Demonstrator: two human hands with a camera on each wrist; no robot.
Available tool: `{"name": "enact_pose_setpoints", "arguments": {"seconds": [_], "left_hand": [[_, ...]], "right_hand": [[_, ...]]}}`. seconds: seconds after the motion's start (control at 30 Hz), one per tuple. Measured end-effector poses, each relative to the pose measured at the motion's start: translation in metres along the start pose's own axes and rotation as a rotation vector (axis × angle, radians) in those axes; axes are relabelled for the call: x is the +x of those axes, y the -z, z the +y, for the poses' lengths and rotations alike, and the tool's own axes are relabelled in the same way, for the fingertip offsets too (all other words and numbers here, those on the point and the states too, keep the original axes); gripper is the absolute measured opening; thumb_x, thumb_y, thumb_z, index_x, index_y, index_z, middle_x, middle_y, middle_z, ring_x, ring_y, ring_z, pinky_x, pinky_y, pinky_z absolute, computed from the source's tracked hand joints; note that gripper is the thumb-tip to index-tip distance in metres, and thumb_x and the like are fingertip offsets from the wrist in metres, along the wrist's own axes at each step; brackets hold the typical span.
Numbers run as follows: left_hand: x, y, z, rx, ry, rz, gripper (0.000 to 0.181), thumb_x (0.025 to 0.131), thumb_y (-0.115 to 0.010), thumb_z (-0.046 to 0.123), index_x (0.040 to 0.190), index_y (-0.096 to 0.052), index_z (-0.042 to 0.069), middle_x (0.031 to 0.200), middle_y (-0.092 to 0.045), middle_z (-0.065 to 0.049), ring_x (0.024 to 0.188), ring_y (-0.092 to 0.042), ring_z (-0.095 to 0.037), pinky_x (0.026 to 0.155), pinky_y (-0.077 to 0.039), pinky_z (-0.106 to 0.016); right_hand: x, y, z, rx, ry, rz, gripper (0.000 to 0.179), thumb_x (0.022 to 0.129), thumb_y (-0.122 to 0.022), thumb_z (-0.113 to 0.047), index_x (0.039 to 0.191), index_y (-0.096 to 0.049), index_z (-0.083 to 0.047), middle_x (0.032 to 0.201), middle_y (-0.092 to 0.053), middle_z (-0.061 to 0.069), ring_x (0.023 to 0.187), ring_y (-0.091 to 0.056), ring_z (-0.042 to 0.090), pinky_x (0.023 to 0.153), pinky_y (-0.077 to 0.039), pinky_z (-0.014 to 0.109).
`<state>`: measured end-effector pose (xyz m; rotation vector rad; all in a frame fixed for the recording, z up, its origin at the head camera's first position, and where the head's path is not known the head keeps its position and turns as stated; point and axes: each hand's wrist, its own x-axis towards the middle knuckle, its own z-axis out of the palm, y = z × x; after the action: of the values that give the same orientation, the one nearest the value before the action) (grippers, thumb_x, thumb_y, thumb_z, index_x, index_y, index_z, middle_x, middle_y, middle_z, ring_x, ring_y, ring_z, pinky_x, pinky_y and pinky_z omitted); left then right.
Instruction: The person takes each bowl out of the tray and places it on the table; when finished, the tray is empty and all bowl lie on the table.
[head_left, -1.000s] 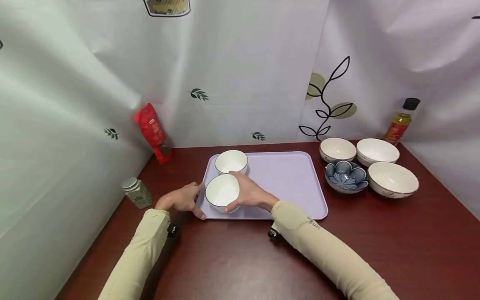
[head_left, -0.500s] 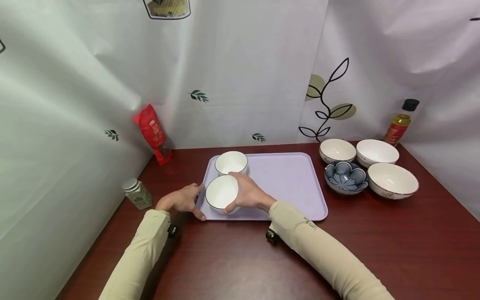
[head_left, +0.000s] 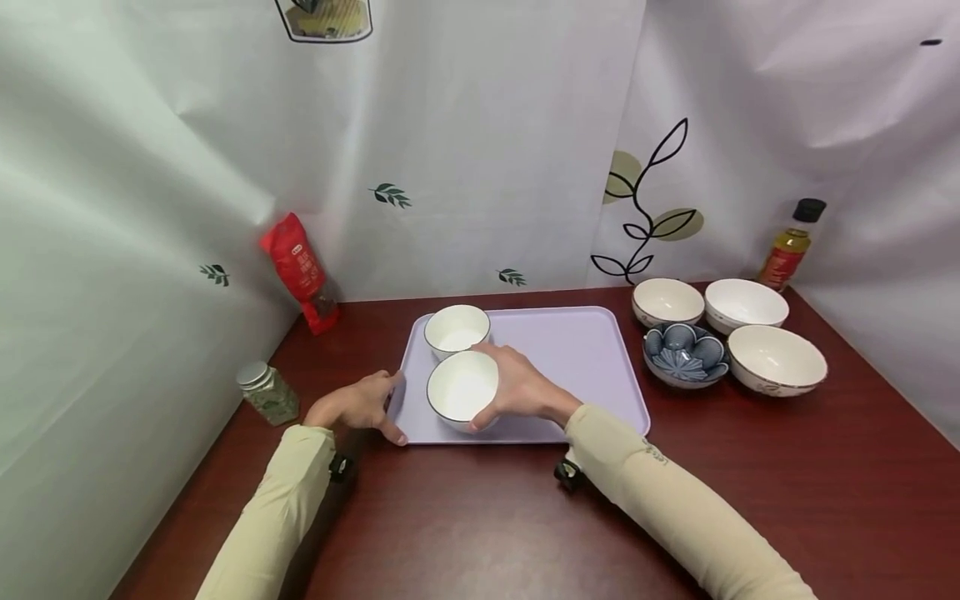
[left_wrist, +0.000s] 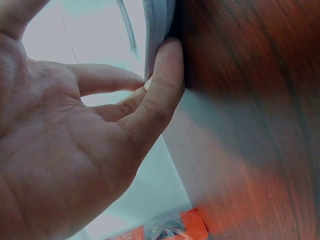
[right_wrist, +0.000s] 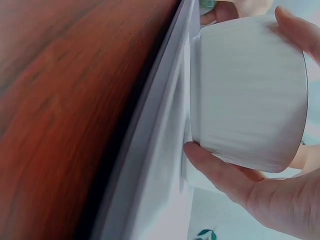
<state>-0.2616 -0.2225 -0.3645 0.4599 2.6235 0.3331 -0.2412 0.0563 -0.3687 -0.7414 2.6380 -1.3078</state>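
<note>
White bowl (head_left: pixel 461 388), in right hand (head_left: pixel 517 385), over tray (head_left: pixel 562 354)

Rear bowl (head_left: pixel 456 327) on the tray (head_left: pixel 566 350) behind front bowl (head_left: pixel 461 387), jar (head_left: pixel 270 396) left, bottle (head_left: pixel 787 247) right

Bench (head_left: pixel 487 525) gleams, polished, wood-grained! Lilac tray (head_left: pixel 570 358) plays it quieter: smooth, satin, plastic-looking. Near white bowl (head_left: pixel 459 387), far white bowl (head_left: pixel 456 327): glazed ceramic look, smooth walls, soft shine. Blue bowl (head_left: pixel 684 360) goes glossier, ridged inside. Backdrop sheet (head_left: pixel 487 150): creased, plasticky sheen. Red packet (head_left: pixel 296 262): shiny film. Jar (head_left: pixel 275 402): see-through, glass-like, under metallic lid (head_left: pixel 253 374). Tall bottle (head_left: pixel 791 244): clear, slick. Both sleeves (head_left: pixel 660 492): matt, wrinkled cloth.
</note>
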Motion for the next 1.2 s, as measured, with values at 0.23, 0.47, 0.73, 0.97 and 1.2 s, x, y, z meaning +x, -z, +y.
{"name": "enact_pose_setpoints", "arguments": {"seconds": [0.23,0.47,0.73,0.97,1.2], "left_hand": [[-0.001,-0.002,0.001,-0.022,-0.004,0.005,0.117,0.068,-0.092,0.036,0.155,-0.026,-0.007,0.139,-0.045,-0.025,0.126,-0.048,-0.034,0.111,-0.042,-0.052],[-0.002,-0.002,0.000,-0.008,-0.002,0.001,0.117,0.069,-0.092,0.038,0.156,-0.026,-0.006,0.138,-0.045,-0.024,0.125,-0.048,-0.034,0.111,-0.042,-0.052],[-0.004,-0.003,0.000,-0.013,-0.002,0.006,0.117,0.068,-0.092,0.037,0.155,-0.027,-0.007,0.137,-0.047,-0.025,0.125,-0.049,-0.034,0.111,-0.043,-0.052],[-0.001,-0.002,0.000,-0.011,0.006,0.008,0.118,0.068,-0.092,0.038,0.156,-0.026,-0.005,0.135,-0.047,-0.023,0.123,-0.050,-0.032,0.110,-0.044,-0.050],[0.001,0.000,0.000,-0.006,0.010,-0.012,0.118,0.069,-0.092,0.038,0.155,-0.025,-0.007,0.149,-0.042,-0.030,0.136,-0.044,-0.039,0.116,-0.037,-0.054]], "right_hand": [[-0.028,0.026,0.012,-0.028,0.054,-0.007,0.107,0.046,-0.098,-0.026,0.142,-0.054,-0.011,0.138,-0.061,0.009,0.124,-0.054,0.029,0.110,-0.040,0.050],[-0.063,0.062,0.023,-0.096,0.047,0.021,0.115,0.047,-0.098,-0.031,0.146,-0.048,-0.002,0.141,-0.058,0.017,0.126,-0.054,0.035,0.108,-0.041,0.056],[-0.107,0.095,0.040,-0.157,0.053,0.044,0.113,0.049,-0.098,-0.036,0.146,-0.049,-0.007,0.141,-0.058,0.015,0.125,-0.056,0.033,0.104,-0.044,0.055],[-0.154,0.126,0.058,-0.140,0.034,0.062,0.110,0.053,-0.098,-0.032,0.149,-0.047,-0.014,0.139,-0.058,0.008,0.117,-0.052,0.007,0.093,-0.044,0.020],[-0.198,0.152,0.080,-0.127,0.032,0.064,0.110,0.055,-0.095,-0.017,0.151,-0.043,-0.022,0.130,-0.057,-0.014,0.109,-0.051,-0.003,0.084,-0.044,0.015]]}}
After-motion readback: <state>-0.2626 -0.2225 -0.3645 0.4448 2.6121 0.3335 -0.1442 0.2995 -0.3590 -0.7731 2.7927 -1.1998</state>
